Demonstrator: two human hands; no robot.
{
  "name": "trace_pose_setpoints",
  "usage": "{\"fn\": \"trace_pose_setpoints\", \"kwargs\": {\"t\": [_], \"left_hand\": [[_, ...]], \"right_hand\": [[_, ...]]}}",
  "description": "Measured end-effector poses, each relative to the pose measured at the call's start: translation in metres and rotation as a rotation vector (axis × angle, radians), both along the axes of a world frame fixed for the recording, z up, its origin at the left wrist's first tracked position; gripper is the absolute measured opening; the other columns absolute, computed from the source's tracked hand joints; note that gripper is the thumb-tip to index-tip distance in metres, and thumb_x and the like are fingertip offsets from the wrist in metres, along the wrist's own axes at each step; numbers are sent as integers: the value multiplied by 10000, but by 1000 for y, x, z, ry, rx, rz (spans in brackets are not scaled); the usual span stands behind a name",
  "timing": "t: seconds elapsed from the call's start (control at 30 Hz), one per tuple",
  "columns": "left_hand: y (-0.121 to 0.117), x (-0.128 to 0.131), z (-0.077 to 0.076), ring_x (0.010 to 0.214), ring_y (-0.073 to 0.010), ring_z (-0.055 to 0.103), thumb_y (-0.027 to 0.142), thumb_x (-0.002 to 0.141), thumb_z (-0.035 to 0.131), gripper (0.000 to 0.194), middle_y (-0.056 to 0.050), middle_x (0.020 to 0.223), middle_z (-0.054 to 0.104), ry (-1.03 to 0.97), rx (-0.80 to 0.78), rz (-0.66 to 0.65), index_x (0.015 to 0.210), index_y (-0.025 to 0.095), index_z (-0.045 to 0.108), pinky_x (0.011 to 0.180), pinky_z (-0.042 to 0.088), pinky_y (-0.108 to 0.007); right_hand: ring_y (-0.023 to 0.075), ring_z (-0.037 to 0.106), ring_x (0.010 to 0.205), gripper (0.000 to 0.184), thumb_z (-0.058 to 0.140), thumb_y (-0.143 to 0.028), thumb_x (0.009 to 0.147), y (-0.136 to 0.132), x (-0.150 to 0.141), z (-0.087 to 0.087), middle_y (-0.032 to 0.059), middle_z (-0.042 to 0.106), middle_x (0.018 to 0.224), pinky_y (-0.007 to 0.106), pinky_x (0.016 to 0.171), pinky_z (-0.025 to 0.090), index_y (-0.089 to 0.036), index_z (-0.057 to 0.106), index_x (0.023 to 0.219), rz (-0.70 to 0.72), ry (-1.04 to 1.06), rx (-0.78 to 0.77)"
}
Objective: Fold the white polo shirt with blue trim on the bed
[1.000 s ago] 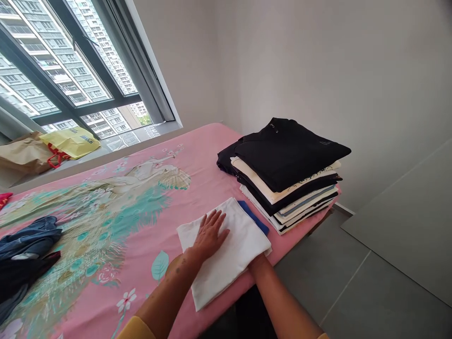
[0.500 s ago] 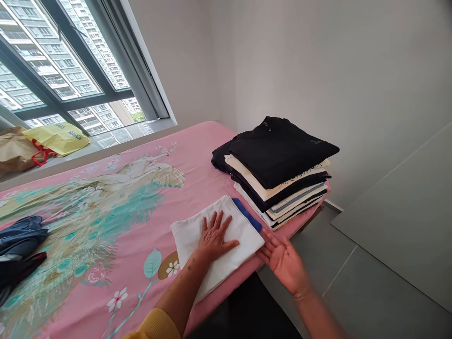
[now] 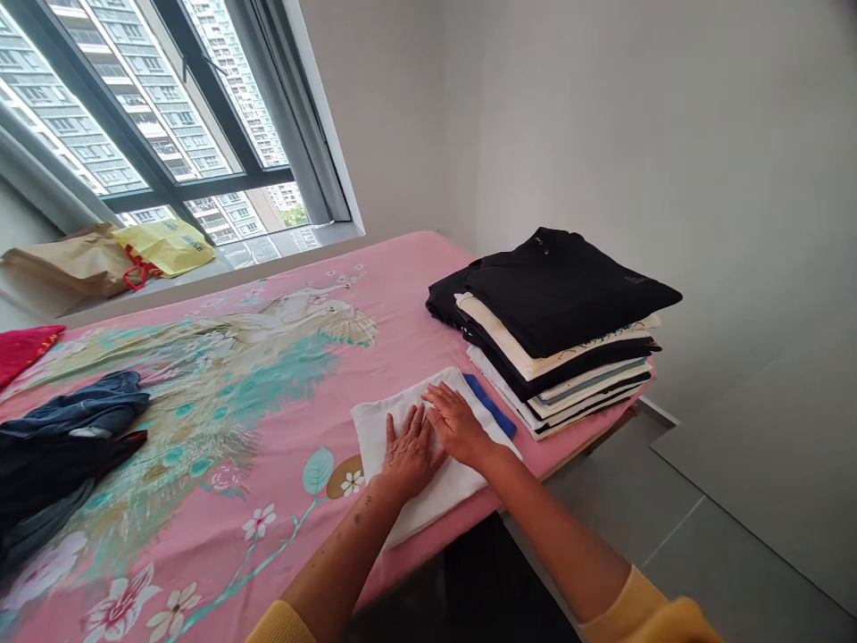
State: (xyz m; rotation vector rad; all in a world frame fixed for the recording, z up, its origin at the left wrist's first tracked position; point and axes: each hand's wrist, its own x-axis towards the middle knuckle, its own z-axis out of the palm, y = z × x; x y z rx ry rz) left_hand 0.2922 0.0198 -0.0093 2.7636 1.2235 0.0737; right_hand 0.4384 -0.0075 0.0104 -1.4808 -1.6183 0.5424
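A folded white garment [image 3: 381,424] lies flat near the bed's front edge, with a strip of blue cloth [image 3: 492,406] showing along its far right side. My left hand [image 3: 410,457] rests palm down on the white garment, fingers spread. Beside it, partly overlapping it in view, my right hand [image 3: 459,424] lies over the same garment with its fingers stretched out. Neither hand grips anything. Just beyond stands a stack of folded clothes [image 3: 562,357], black on top with cream, white and grey-blue layers below.
The pink bedspread [image 3: 402,277] carries a peacock and flower print. Dark crumpled clothes [image 3: 73,438] and a red cloth [image 3: 27,353] lie at left. A brown paper bag [image 3: 73,259] and a yellow bag [image 3: 167,246] sit on the windowsill. Grey floor [image 3: 629,482] begins past the bed edge.
My right hand has moved from beside the garment's right corner, palm up, onto its top, palm down. My left hand stays on the garment. The view has shifted left.
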Motion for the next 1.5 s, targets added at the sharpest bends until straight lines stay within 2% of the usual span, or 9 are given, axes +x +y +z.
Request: {"fn": "trace_pose_setpoints", "kwargs": {"t": [0.2, 0.37, 0.47, 0.6, 0.8, 0.97, 1.23, 1.37, 1.5], "left_hand": [[18, -55, -2, 1397, -319, 32, 742, 756, 301, 842, -80, 1531, 93, 58, -140, 283, 1438, 257, 205, 1035, 70, -663], [60, -83, -1, 1382, -346, 115, 711, 777, 302, 856, -143, 1507, 184, -1, -269, 560, 1436, 171, 211, 1033, 88, -662], [63, -99, -6, 1375, -303, 181, 575, 859, 300, 705, -164, 1484, 249, -234, -230, 628, 1417, 146, 255, 1070, 159, -573], [20, -121, -19, 1361, -218, 241, 470, 891, 324, 585, -115, 1468, 303, -432, -114, 500, 1389, 163, 316, 1092, 245, -408], [-80, -126, -30, 1054, -287, 542, 502, 809, 475, 394, -100, 1074, 622, -438, -68, 588, 998, 200, 641, 915, 401, -464], [-105, -110, -19, 894, -254, 609, 504, 790, 504, 390, -82, 936, 669, -697, -392, 727, 986, 186, 615, 801, 452, -390], [-67, -112, -16, 818, -235, 661, 404, 700, 673, 416, -110, 962, 694, -1261, -1214, 688, 1013, 136, 621, 671, 507, -306], [-55, -103, -16, 876, -244, 658, 314, 670, 713, 404, -130, 947, 694, -1514, -1346, 676, 1008, 118, 610, 753, 517, -327], [-41, -84, 0, 874, -258, 654, 269, 654, 698, 413, -135, 926, 691, -1529, -1301, 723, 1021, 125, 574, 775, 522, -367]], "right_hand": [[218, 153, 1371, 489, 351, -352, 922, 34, -3, -64, 68, 278, 1465, 460, 1117, 20, -190, 368, 1383, -62, -541, -143], [207, 151, 1371, 489, 271, -385, 946, 30, -4, -73, 41, 264, 1473, 442, 1120, 46, -212, 341, 1398, -106, -682, -101], [210, 156, 1369, 490, 261, -394, 948, 31, -4, -75, 40, 274, 1469, 439, 1116, 58, -213, 347, 1394, -114, -702, -88], [213, 171, 1363, 485, 266, -390, 947, 32, -4, -77, 43, 297, 1459, 438, 1112, 57, -210, 356, 1389, -121, -707, -61], [218, 186, 1354, 477, 285, -384, 943, 29, -6, -76, 52, 316, 1450, 437, 1106, 63, -209, 374, 1377, -128, -703, -54], [224, 197, 1348, 474, 310, -379, 934, 29, -7, -76, 58, 322, 1447, 444, 1096, 81, -205, 383, 1368, -130, -719, -68], [224, 314, 1271, 393, 444, -240, 854, 31, -31, -55, 79, 444, 1345, 409, 1038, 224, -212, 512, 1240, -162, -667, -21], [192, 416, 1174, 344, 421, -225, 861, 23, -44, -51, 72, 528, 1234, 325, 990, 309, -207, 554, 1178, -164, -533, 101], [219, 361, 1247, 372, 369, -241, 892, 11, -46, -69, 97, 495, 1294, 386, 1066, 227, -148, 547, 1205, -240, -503, 50]]}}
